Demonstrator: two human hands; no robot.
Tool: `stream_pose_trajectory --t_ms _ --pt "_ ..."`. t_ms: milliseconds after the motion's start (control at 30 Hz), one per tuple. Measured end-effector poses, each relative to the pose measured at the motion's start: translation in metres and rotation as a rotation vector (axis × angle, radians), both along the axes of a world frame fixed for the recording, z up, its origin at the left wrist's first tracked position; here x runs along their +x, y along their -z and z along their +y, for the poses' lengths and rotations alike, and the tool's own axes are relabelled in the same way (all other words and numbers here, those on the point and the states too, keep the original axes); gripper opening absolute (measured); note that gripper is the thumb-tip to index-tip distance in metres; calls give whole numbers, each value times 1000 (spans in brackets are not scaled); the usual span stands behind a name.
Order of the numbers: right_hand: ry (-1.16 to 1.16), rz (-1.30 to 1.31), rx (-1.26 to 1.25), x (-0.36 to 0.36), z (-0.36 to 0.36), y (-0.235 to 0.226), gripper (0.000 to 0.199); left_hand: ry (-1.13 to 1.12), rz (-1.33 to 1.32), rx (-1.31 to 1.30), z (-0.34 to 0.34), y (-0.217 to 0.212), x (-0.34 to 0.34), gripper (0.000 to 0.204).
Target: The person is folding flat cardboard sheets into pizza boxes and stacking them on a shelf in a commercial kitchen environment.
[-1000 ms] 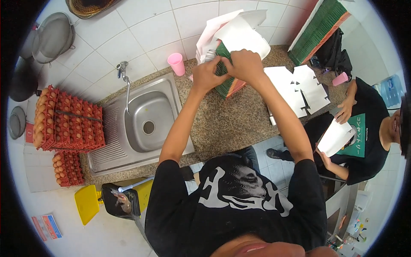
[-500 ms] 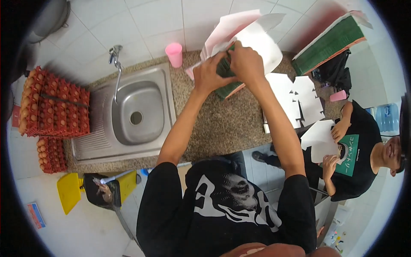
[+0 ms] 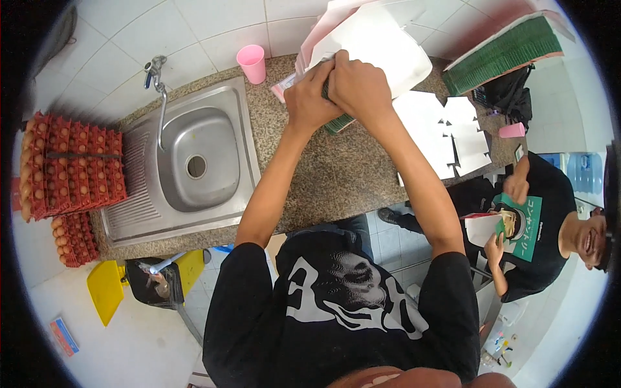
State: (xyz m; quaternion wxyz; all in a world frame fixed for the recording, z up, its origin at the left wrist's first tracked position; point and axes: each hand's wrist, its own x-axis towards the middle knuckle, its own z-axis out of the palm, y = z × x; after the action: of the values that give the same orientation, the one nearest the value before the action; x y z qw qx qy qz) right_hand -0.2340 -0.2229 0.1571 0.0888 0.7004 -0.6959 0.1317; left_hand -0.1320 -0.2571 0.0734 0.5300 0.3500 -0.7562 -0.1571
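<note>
White-tiled kitchen corner, speckled granite counter [image 3: 336, 174] with a stainless steel sink [image 3: 187, 161] set in on the left. Both hands work at the counter's far edge. Left hand [image 3: 310, 97] and right hand [image 3: 359, 87] touch each other, both closed around a green-and-white flat cardboard piece [image 3: 388, 52] resting against the wall tiles; its green edge shows just below the knuckles. Step in hand looks like folding or pressing that piece into shape. Next move likely calls for a firm crease with the panel kept square. A pink plastic cup [image 3: 251, 63] stands nearby, left. White die-cut cardboard blanks [image 3: 446, 136] lie to the right. Red egg trays [image 3: 65, 168] sit stacked beyond the sink. A seated person in a black shirt [image 3: 537, 226] handles a similar piece.
</note>
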Motion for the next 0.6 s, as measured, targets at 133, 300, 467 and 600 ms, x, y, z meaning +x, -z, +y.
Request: stream_pose_trajectory --t_ms 133,300,467,600 --pt "0 -23 24 0 3 0 23 16 34 11 5 1 -1 73" --pt "187 -120 -210 -51 -15 -14 30 149 189 172 37 -12 -5 81" --pt "353 -369 -140 -190 -40 5 55 220 259 277 32 -46 -36 77" --pt "394 -664 210 -178 -31 15 70 31 257 569 -7 -61 -47 57"
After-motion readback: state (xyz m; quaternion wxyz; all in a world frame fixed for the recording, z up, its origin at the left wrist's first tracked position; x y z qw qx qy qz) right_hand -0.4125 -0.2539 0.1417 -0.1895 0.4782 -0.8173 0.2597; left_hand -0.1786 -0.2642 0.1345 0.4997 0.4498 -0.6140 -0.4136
